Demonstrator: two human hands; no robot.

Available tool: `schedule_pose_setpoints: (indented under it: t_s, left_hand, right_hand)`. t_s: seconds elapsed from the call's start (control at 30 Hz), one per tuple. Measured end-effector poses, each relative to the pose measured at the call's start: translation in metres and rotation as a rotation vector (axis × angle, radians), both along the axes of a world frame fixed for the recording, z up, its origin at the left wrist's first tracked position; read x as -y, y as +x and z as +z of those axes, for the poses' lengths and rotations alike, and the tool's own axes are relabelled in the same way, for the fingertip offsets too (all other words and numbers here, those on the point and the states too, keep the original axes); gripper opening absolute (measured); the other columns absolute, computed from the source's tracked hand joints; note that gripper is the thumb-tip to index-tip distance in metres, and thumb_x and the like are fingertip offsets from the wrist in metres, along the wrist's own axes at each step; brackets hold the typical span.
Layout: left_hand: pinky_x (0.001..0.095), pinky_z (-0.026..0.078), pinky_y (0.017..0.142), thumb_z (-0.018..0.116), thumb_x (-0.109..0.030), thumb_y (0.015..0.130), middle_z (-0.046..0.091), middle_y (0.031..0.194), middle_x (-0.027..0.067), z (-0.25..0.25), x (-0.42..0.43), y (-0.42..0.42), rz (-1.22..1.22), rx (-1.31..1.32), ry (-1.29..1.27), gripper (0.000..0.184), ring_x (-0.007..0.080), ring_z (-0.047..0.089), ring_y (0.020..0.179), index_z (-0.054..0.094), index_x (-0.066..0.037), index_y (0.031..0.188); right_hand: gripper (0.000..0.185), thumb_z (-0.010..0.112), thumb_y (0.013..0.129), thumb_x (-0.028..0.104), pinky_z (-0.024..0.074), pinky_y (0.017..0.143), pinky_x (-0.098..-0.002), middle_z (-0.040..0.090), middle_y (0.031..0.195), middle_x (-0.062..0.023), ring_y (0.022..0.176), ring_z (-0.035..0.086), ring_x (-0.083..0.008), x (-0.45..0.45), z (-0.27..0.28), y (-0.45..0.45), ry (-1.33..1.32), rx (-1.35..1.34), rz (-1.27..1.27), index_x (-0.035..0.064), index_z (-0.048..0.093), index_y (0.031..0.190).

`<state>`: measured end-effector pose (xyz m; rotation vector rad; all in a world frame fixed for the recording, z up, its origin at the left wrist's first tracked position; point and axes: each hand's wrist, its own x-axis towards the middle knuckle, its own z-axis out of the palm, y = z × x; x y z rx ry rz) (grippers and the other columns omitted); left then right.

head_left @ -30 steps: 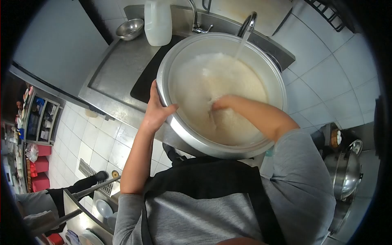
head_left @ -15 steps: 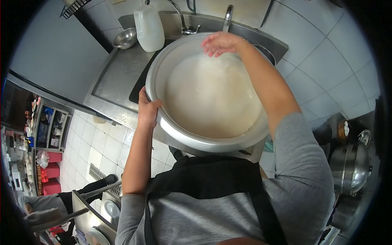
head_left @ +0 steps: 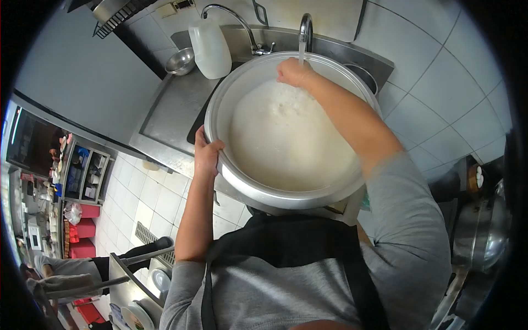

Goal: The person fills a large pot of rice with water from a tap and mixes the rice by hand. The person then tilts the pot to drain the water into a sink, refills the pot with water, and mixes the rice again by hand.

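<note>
A large round aluminium pot (head_left: 291,199) sits over the sink, holding cloudy whitish water (head_left: 286,143). What lies beneath the water cannot be made out. My left hand (head_left: 207,154) grips the pot's rim at the left, thumb on top and fingers round the outside. At the far side, my right hand (head_left: 295,72) is inside the rim just above the water, its fingers curled in; whether anything is in them is hidden. Water runs from the faucet (head_left: 306,30) onto or right beside this hand. Froth and ripples show on the surface below it.
On the steel counter (head_left: 173,113) left of the pot stand a translucent plastic jug (head_left: 210,52) and a metal bowl (head_left: 181,61). A second faucet (head_left: 258,47) is behind. Large pots (head_left: 478,234) stand at right. Another person (head_left: 71,269) is at lower left.
My right hand has gone from loosely spread fingers to curled ones and moved slightly down in view. Fresh froth shows beneath it. My left hand stays on the rim; the whole view has shifted a little.
</note>
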<state>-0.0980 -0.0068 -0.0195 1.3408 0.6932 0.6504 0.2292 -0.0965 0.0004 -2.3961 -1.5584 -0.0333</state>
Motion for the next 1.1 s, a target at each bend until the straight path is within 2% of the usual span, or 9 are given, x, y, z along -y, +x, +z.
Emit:
schedule_pose_setpoints:
  t_s: [0.13,0.23,0.33,0.4,0.53,0.6,0.7,0.8,1.1]
  left_hand:
    - [0.0342,0.045,0.087,0.054,0.005,0.061,0.05,0.112,0.0181,0.002,0.002,0.0,-0.012,0.005,0.017,0.073,0.0276,0.052,0.1,0.03,0.005,0.129]
    - [0.0331,0.043,0.088,0.057,0.005,0.06,0.051,0.111,0.0161,-0.005,-0.002,-0.001,0.02,-0.023,0.055,0.071,0.0256,0.052,0.099,0.033,0.004,0.126]
    - [0.033,0.044,0.087,0.062,0.004,0.06,0.051,0.108,0.0154,-0.002,-0.002,-0.006,-0.041,-0.007,0.036,0.067,0.0236,0.053,0.099,0.035,0.004,0.122]
    - [0.0325,0.046,0.083,0.067,0.001,0.064,0.054,0.102,0.0152,0.003,-0.001,-0.011,-0.064,0.01,-0.042,0.062,0.0213,0.055,0.092,0.036,0.005,0.118]
    - [0.0333,0.049,0.073,0.066,0.002,0.072,0.061,0.09,0.015,0.008,-0.011,-0.016,-0.106,0.058,-0.175,0.049,0.0202,0.06,0.077,0.037,0.003,0.112]
    - [0.0331,0.049,0.074,0.066,0.002,0.072,0.061,0.091,0.0155,0.007,-0.016,-0.018,-0.109,0.048,-0.176,0.048,0.0202,0.06,0.078,0.037,0.003,0.111]
    - [0.0325,0.049,0.074,0.065,0.003,0.071,0.06,0.09,0.0156,0.005,-0.015,-0.02,-0.116,0.074,-0.137,0.047,0.0202,0.06,0.079,0.037,0.001,0.109]
    - [0.032,0.048,0.073,0.065,0.003,0.071,0.06,0.09,0.0154,0.007,-0.018,-0.024,-0.111,0.061,-0.061,0.047,0.0199,0.059,0.078,0.037,0.002,0.109]
    - [0.0283,0.046,0.063,0.061,-0.002,0.07,0.06,0.081,0.0131,0.057,-0.094,-0.039,0.041,-0.043,0.215,0.038,0.017,0.057,0.067,0.046,0.001,0.105]
  right_hand:
    - [0.022,0.066,0.077,0.028,0.05,0.065,-0.037,0.064,0.073,-0.009,0.072,0.062,-0.0209,-0.046,-0.035,0.029,-0.133,0.219,-0.027,0.0056,0.065,0.079]
    - [0.022,0.066,0.075,0.025,0.0499,0.069,-0.0398,0.066,0.084,-0.0098,0.082,0.063,-0.0222,-0.043,-0.006,0.025,-0.483,-0.368,-0.12,0.006,0.066,0.086]
    - [0.028,0.066,0.075,0.025,0.0495,0.073,-0.0405,0.065,0.095,-0.0129,0.09,0.062,-0.0231,0.005,0.044,-0.004,-0.36,-0.909,-0.139,0.0057,0.064,0.096]
    - [0.034,0.064,0.076,0.025,0.0486,0.079,-0.039,0.059,0.109,-0.0135,0.095,0.059,-0.0266,0.036,0.014,0.028,-0.344,-0.264,0.11,0.007,0.061,0.105]
    - [0.044,0.067,0.071,0.028,0.0483,0.079,-0.0424,0.062,0.104,-0.0115,0.089,0.06,-0.0324,0.137,0.032,0.016,0.07,0.229,-0.172,0.0149,0.06,0.113]
    - [0.043,0.067,0.073,0.031,0.0477,0.078,-0.0391,0.064,0.095,-0.0142,0.086,0.061,-0.031,0.173,0.021,0.016,0.167,0.523,-0.452,0.0073,0.061,0.109]
    - [0.045,0.067,0.076,0.034,0.0483,0.073,-0.0354,0.064,0.089,-0.014,0.08,0.062,-0.0258,0.209,0.001,0.03,0.211,-0.486,-0.776,-0.0006,0.062,0.103]
    - [0.04,0.064,0.081,0.036,0.0453,0.061,-0.0267,0.06,0.074,-0.006,0.065,0.056,-0.0129,0.209,0.002,0.015,0.386,-0.762,-0.725,-0.0026,0.062,0.092]
    - [0.041,0.071,0.077,0.03,0.0462,0.063,-0.0306,0.062,0.081,-0.0087,0.07,0.057,-0.0159,0.154,-0.04,-0.03,0.696,-0.978,-0.7,-0.006,0.06,0.093]
